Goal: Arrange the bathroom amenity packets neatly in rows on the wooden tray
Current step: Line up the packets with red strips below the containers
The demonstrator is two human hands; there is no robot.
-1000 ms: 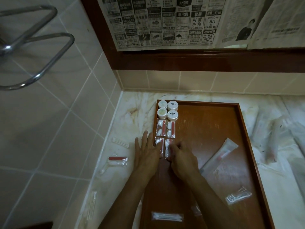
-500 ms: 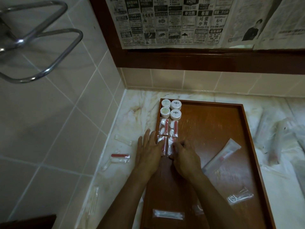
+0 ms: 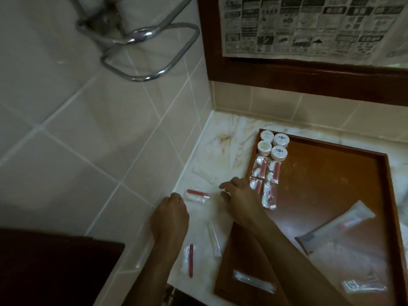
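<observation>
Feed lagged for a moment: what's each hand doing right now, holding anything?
Left hand: fingers curled, beside the red-strip packet on the counter; whether it grips it cannot be told.
Right hand: open, fingers extended over the counter, holding nothing.

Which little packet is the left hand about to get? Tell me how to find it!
Start at the wooden tray and look at the marble counter left of it. The packet lies just beyond the left hand, crosswise with a red stick; the other red-stick packet lies nearer, lengthwise.
</observation>
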